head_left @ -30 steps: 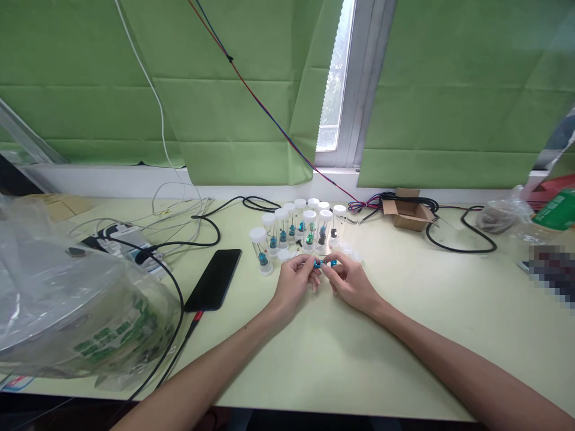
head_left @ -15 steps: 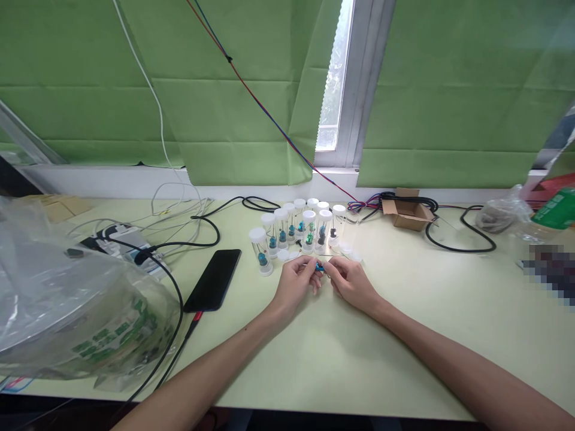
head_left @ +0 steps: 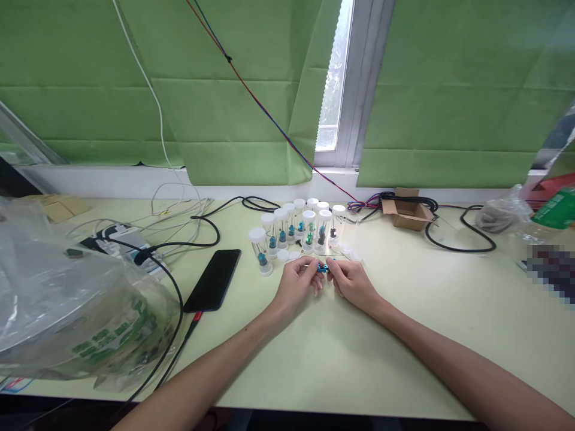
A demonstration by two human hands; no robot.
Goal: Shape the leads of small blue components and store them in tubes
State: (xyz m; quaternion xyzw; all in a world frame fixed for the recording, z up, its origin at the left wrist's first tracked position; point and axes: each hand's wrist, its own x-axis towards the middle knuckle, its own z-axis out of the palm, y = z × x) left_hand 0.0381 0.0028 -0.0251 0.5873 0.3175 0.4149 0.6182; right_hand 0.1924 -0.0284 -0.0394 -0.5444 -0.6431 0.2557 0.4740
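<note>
My left hand (head_left: 299,278) pinches a small blue part (head_left: 321,268) between thumb and forefinger. From the other side my right hand (head_left: 350,278) closes on its right end, where a bit of blue shows by the fingertips. The exact kind of the part is too small to make out. Just beyond both hands stand several clear tubes with white caps (head_left: 257,235), most with small teal or dark pieces and thin wires inside. Loose white caps (head_left: 283,255) lie on the table in front of the tubes.
To the left lie a black phone (head_left: 213,279) with a red-tipped cable, a large clear plastic bag (head_left: 85,311), and tangled cables with a white power strip (head_left: 135,242). An open cardboard box (head_left: 406,214) and black cable sit back right, near a green-labelled bottle (head_left: 554,212).
My right fingers have shifted slightly at the blue part, and more blue shows between the two hands. The left hand stays nearly still.
</note>
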